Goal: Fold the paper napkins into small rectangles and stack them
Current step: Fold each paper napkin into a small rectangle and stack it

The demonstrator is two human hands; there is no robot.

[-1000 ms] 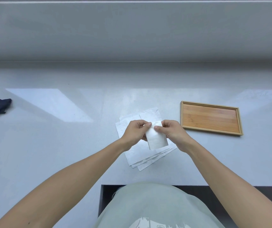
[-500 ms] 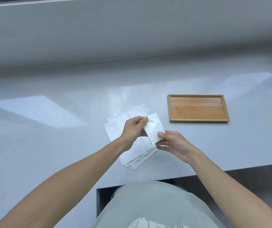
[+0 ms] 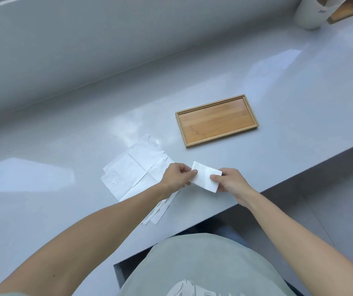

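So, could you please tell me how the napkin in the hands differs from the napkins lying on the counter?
The folded napkin is a small rectangle; the unfolded napkins are larger, creased sheets. It is pinched between the left hand and right hand; they lie fanned out. All are white paper.

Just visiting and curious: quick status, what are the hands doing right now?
Left hand and right hand pinch the folded napkin at opposite ends. Unfolded napkins lie beside it. Wooden tray bare. Nothing in the way.

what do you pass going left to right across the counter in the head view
napkin pile → left hand → folded napkin → right hand → white container. The wooden tray is left out: it spans the hands' columns farther back.
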